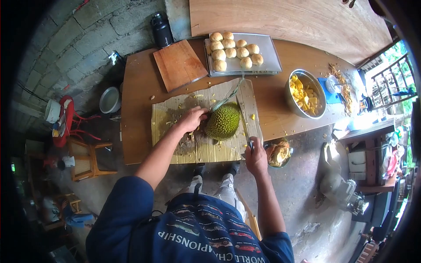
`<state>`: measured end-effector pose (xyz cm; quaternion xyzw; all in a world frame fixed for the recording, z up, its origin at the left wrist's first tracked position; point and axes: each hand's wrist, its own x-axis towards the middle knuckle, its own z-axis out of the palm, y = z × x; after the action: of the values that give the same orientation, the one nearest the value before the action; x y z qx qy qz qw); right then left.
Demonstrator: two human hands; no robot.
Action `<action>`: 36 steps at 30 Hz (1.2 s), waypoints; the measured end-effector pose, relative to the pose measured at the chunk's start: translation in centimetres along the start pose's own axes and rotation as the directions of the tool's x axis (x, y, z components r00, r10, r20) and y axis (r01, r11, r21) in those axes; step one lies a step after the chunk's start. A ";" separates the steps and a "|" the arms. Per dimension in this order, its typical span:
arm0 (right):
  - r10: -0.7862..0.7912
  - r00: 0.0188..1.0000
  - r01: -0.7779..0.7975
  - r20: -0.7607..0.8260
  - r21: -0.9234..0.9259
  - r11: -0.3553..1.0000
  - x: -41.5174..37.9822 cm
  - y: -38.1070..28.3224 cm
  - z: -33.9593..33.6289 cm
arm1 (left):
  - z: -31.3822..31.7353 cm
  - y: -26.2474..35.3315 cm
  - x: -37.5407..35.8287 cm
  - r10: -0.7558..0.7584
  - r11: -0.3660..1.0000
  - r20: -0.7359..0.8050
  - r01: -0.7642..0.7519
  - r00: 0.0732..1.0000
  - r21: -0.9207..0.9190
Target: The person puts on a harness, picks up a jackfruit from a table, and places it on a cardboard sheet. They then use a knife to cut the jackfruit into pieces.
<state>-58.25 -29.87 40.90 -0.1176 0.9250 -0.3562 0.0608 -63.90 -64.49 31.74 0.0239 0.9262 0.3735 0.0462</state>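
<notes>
A green, bumpy-skinned jackfruit (223,122) lies on a stained, torn sheet of cardboard (199,153) at the front of the table. My left hand (194,118) grips its left side with bent fingers. In my right hand (255,157) is the handle of a long knife (243,116), its blade pointing away from me along the fruit's right side. A thin greenish strip (229,93) extends from the fruit's top towards the back. Small yellow scraps are scattered over the cardboard.
On the wooden table (138,114) are a wooden board (180,65), a tray (267,48) of round buns, and a metal bowl (322,94) of yellow pieces. A black bottle (162,31) stands at the back. Below the front edge sits a container of scraps (280,154).
</notes>
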 end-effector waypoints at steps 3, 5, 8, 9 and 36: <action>0.012 1.000 -0.013 0.023 0.020 1.000 0.2 0.1 -0.7 | -2.4 1.6 0.7 -0.060 0.991 0.154 0.040 0.986 0.130; 0.002 1.000 -0.003 0.023 0.039 0.999 0.1 0.4 -0.8 | -3.0 1.4 0.9 -0.072 0.987 0.203 0.041 0.976 0.155; -0.022 1.000 0.021 0.021 0.031 0.999 0.0 0.5 -0.7 | -1.9 -0.8 1.2 -0.017 0.996 0.208 -0.003 0.978 0.092; -0.023 0.999 0.022 0.025 0.042 0.999 0.1 0.2 -0.9 | -1.8 -1.0 1.3 0.048 0.999 0.152 -0.050 0.987 0.010; 0.015 0.999 -0.013 -0.030 0.068 0.998 1.3 3.8 -1.3 | -2.2 6.0 0.8 0.199 0.966 -0.188 -0.160 0.962 0.202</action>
<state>-60.41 -26.63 39.24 -0.1036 0.9140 -0.3886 0.0533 -64.91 -61.62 37.47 0.0732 0.9506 0.2888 -0.0869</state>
